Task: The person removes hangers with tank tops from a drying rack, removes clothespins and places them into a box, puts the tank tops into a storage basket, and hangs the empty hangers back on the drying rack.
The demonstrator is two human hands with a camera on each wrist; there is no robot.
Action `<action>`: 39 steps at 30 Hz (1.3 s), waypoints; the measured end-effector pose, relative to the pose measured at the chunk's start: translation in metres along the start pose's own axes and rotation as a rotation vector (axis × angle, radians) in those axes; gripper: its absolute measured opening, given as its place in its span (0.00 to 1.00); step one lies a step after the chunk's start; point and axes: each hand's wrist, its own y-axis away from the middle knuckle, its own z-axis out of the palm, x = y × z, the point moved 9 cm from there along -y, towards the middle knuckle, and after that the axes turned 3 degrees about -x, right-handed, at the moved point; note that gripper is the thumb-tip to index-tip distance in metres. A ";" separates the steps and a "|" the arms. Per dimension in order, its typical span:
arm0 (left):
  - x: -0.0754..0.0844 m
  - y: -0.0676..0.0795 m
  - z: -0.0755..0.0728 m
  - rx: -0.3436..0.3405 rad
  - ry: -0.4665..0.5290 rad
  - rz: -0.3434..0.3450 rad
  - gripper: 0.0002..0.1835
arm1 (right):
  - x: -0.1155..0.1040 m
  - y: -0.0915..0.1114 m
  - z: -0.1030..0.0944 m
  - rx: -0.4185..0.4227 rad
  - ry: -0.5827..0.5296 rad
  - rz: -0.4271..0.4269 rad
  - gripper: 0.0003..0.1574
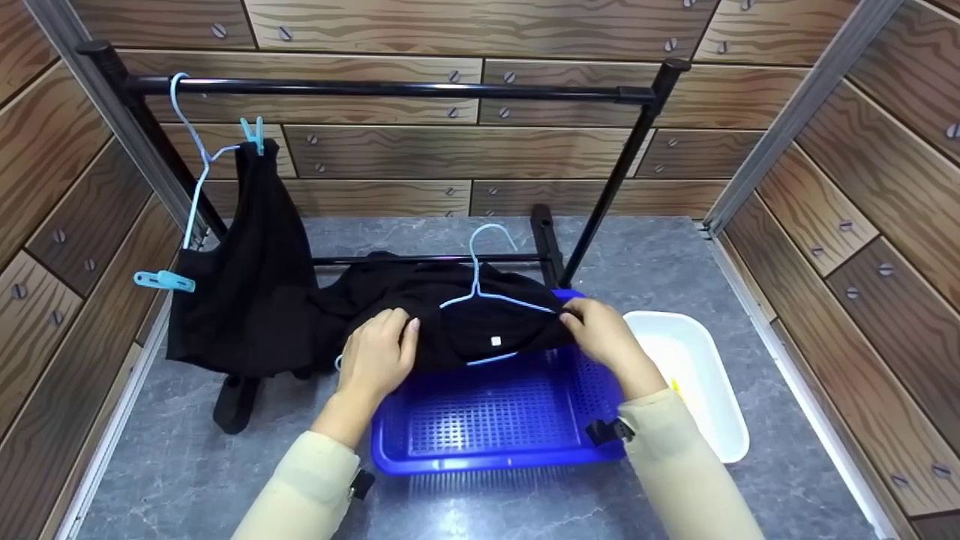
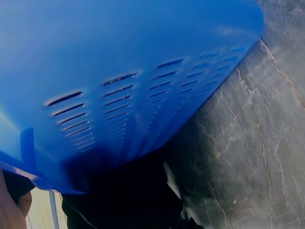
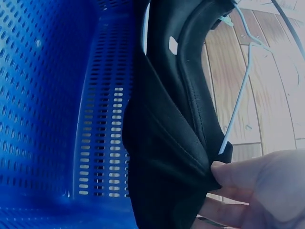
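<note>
A black shirt [image 1: 405,285] with a small white label inside its neckline is stretched between my two hands over the blue basket [image 1: 495,461]. A light-blue hanger [image 1: 475,270] sits in the neckline, its hook pointing up. My left hand [image 1: 379,352] grips the cloth left of the neckline; only part of that hand [image 2: 12,210] enters the left wrist view. At the hanger's right end, my right hand [image 1: 604,337] pinches the shirt's edge. The right wrist view shows thumb and fingers [image 3: 238,174] on the black cloth, right beside the hanger arm [image 3: 240,93].
Behind stands a black clothes rack [image 1: 390,88]. At its left end, another blue hanger [image 1: 201,172] carries a black garment [image 1: 255,300] held by light-blue clothespins [image 1: 166,281]. A white tray [image 1: 724,397] lies right of the basket. Wood-patterned walls [image 1: 862,247] enclose the grey floor.
</note>
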 end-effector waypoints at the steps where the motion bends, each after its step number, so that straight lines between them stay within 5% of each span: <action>1: 0.000 0.000 -0.001 0.010 0.003 0.003 0.13 | 0.002 0.000 -0.001 0.005 -0.009 0.002 0.13; 14: -0.005 -0.002 -0.012 0.061 0.041 0.007 0.14 | 0.025 0.000 -0.014 0.078 -0.247 0.117 0.16; 27: -0.016 -0.011 -0.016 0.052 0.016 -0.067 0.13 | 0.043 -0.002 -0.004 0.121 -0.905 0.233 0.17; 39: -0.017 -0.009 -0.015 0.073 0.033 -0.084 0.12 | 0.051 0.000 0.004 0.141 -1.307 0.303 0.16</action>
